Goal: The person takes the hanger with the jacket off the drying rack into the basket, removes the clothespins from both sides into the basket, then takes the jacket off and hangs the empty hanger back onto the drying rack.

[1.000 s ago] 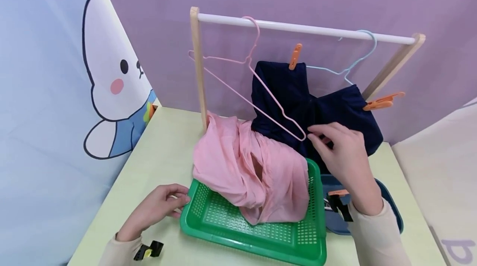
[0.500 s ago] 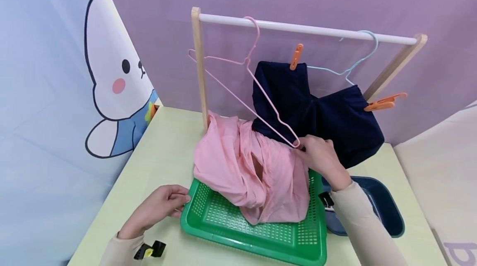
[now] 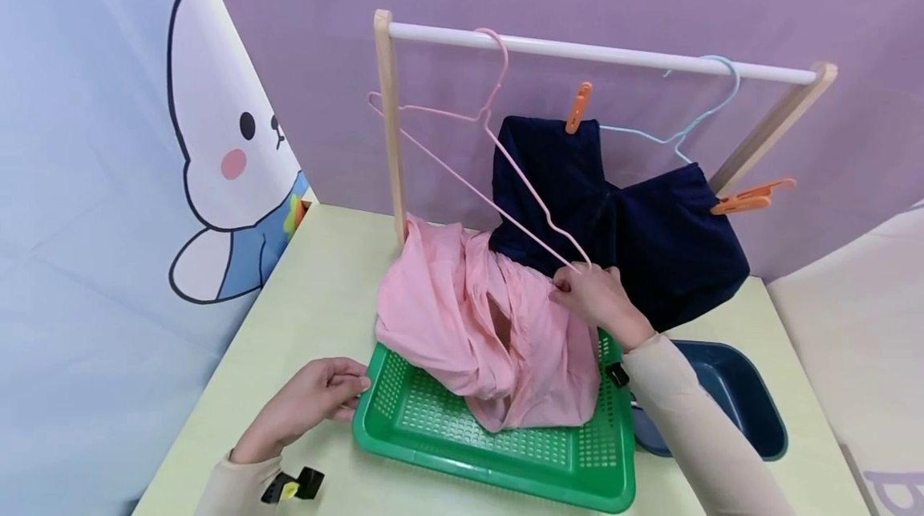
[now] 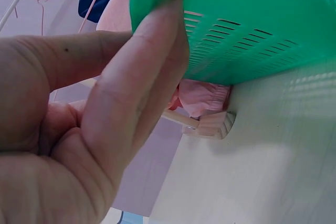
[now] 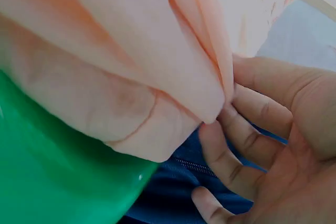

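A pink zip-up jacket lies bunched in a green basket, spilling over its back edge. My right hand pinches a fold at the jacket's right side; the right wrist view shows fingertips on the pink cloth. The lower corner of an unloaded pink hanger overlaps that hand in the head view. At the basket's left rim, my left hand grips the edge between thumb and fingers, with the basket wall close in the left wrist view.
A wooden rack with a white bar stands behind. From it hangs a navy garment on a light blue hanger, with orange clothespins. A dark blue bin sits right of the basket, partly behind the right forearm.
My right hand has moved left and down from near the hanger's corner onto the jacket, and now pinches its cloth. The pink hanger swung slightly. My left hand stays at the basket rim.
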### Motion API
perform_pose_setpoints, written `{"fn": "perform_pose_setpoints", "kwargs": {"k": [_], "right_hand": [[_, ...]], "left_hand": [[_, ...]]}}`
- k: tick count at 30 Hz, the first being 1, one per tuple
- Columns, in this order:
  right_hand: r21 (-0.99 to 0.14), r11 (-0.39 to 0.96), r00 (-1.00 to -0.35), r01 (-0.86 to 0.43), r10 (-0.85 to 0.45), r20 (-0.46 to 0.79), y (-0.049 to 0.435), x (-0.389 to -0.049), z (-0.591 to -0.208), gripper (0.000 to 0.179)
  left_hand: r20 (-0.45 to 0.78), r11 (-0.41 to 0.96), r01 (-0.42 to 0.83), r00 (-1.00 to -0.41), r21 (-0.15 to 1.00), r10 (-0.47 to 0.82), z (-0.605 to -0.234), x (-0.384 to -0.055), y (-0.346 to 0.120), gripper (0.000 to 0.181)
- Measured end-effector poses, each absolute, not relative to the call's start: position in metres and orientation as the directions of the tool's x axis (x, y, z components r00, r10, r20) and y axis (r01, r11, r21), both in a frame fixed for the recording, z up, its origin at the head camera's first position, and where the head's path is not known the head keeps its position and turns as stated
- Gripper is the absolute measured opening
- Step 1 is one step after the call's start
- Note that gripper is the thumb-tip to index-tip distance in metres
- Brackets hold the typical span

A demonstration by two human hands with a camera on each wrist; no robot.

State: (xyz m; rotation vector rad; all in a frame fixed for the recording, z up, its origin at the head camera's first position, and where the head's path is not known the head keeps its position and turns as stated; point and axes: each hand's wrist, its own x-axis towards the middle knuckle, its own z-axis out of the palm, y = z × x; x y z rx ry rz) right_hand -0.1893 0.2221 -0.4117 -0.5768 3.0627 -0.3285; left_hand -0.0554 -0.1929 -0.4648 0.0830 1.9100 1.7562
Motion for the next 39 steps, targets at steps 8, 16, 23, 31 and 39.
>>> {"fn": "perform_pose_setpoints", "kwargs": {"k": [8, 16, 23, 31, 39], "right_hand": [[-0.184, 0.902, -0.917, -0.391, -0.365, 0.160, 0.222, -0.180, -0.410, 0.007], [-0.209, 0.873, -0.876, -0.440, -0.367, 0.312, 0.227, -0.144, -0.395, 0.012], [-0.189, 0.806, -0.764, -0.561, -0.416, 0.493, 0.227, -0.115, -0.384, 0.004], [-0.142, 0.728, -0.641, -0.671, -0.473, 0.605, 0.220, -0.084, -0.372, 0.008], [-0.152, 0.679, -0.580, -0.718, -0.465, 0.669, 0.211, -0.064, -0.362, 0.039]], "left_hand": [[-0.339, 0.148, -0.305, -0.852, 0.941, 0.399, -0.467, -0.056, -0.193, 0.032], [-0.344, 0.163, -0.304, -0.853, 0.939, 0.392, -0.468, -0.055, -0.193, 0.031], [-0.341, 0.162, -0.301, -0.850, 0.940, 0.402, -0.470, -0.055, -0.193, 0.031], [-0.351, 0.178, -0.304, -0.847, 0.936, 0.400, -0.468, -0.055, -0.193, 0.031], [-0.354, 0.165, -0.313, -0.849, 0.935, 0.393, -0.467, -0.053, -0.192, 0.031]]}}
